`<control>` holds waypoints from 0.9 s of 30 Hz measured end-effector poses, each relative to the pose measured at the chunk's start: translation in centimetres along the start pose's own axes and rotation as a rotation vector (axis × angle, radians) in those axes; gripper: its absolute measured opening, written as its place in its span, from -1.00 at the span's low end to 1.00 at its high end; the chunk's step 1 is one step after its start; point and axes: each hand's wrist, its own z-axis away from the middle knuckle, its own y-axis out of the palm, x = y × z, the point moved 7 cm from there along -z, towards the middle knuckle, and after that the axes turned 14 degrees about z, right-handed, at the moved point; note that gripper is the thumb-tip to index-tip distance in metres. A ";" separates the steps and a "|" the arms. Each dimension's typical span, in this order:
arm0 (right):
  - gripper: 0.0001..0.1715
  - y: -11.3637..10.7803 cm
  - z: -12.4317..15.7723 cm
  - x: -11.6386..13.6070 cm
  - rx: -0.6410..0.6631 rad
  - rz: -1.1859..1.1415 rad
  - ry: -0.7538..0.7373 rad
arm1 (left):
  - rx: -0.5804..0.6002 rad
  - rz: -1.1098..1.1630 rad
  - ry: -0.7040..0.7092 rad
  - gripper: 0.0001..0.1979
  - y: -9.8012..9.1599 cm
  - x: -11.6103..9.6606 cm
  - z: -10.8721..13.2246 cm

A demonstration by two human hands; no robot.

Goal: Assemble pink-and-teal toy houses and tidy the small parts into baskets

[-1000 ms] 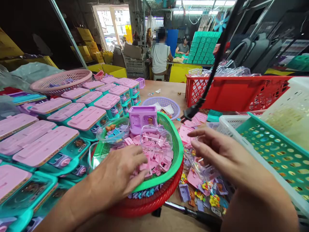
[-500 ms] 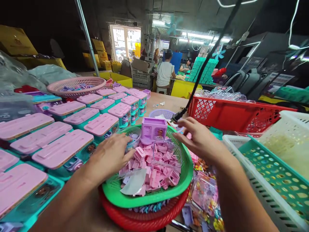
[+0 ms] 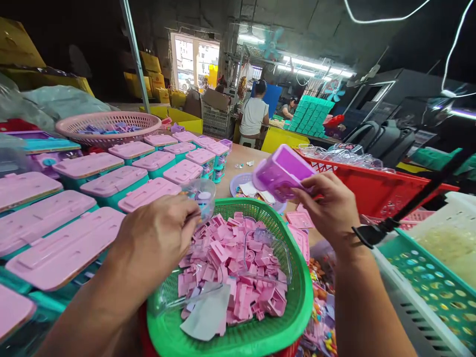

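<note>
One purple box [image 3: 282, 178] in the right hand [image 3: 330, 208]: fingers gripping its near right edge, box tilted in the air beyond the green basket's [image 3: 307, 292] far right rim. Left hand [image 3: 159, 223] is at the clear round container [image 3: 206, 191] by the basket's far left rim; fingers curled in, but can't tell if they're gripping it, contact is hidden.

Green basket sits in the near middle, loaded with loose pink parts [image 3: 219, 253]. On top of those: a pale sheet [image 3: 208, 312] on the near left, a clear plastic piece on the right. A bit of red rim shows under the basket.

Left side: rows of teal boxes with pink lids [image 3: 67, 243], pink round basket [image 3: 67, 130] behind them holding purple and blue bits.

Far side: purple round basket [image 3: 235, 186] on the counter [image 3: 236, 161], partly behind the purple box, white paper inside.

Right side: flat pink panels [image 3: 300, 243] just beside the green basket, small mixed parts [image 3: 327, 329] nearer. Red crate [image 3: 368, 191] with clear plastic pieces behind; black plug [image 3: 374, 233] hangs by the right wrist.
</note>
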 end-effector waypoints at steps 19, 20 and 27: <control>-0.71 6.8 2.2 4.6 0.569 -0.022 -0.280 | -0.078 0.205 0.113 -0.79 0.1 0.7 -2.5; -0.67 8.7 2.1 6.1 0.690 -0.087 -0.371 | -0.081 0.210 0.130 -0.79 0.0 0.7 -2.3; -0.33 15.6 4.1 10.4 1.194 -0.177 -0.636 | -0.086 0.236 0.142 -0.80 -0.6 1.1 -2.0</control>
